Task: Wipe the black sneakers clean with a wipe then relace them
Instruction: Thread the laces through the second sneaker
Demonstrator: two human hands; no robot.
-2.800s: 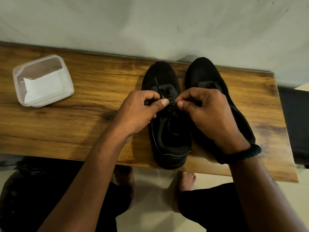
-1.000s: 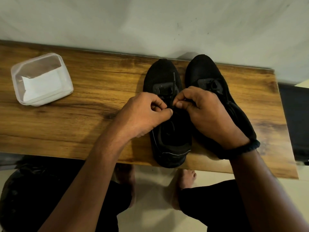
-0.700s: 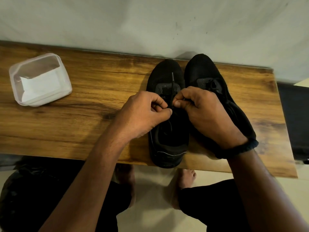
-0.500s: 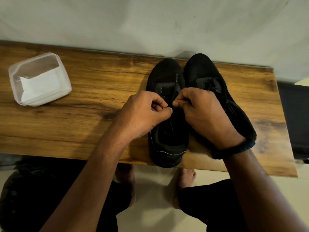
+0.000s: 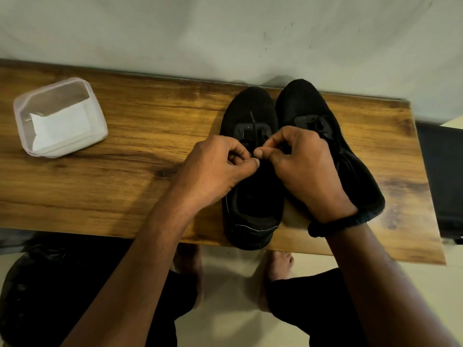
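Two black sneakers stand side by side on the wooden bench [image 5: 150, 136], toes toward the wall. Over the left sneaker [image 5: 250, 106] both hands meet at the lace area. My left hand [image 5: 220, 171] pinches the black lace [image 5: 253, 126] with thumb and fingers. My right hand [image 5: 300, 161] pinches the same lace just beside it; one lace end sticks up toward the toe. The right sneaker [image 5: 303, 103] lies partly under my right hand and wrist, its laces visible near the tongue.
A clear plastic tub [image 5: 60, 116] holding white wipes sits at the bench's left end. A pale wall runs behind the bench. A dark object [image 5: 443, 176] stands at the right. My bare feet and dark-clad legs are below the front edge.
Both hands have stayed pinched on the left sneaker's lace, shifting slightly toward the toe. The lace end now points up over the toe box.
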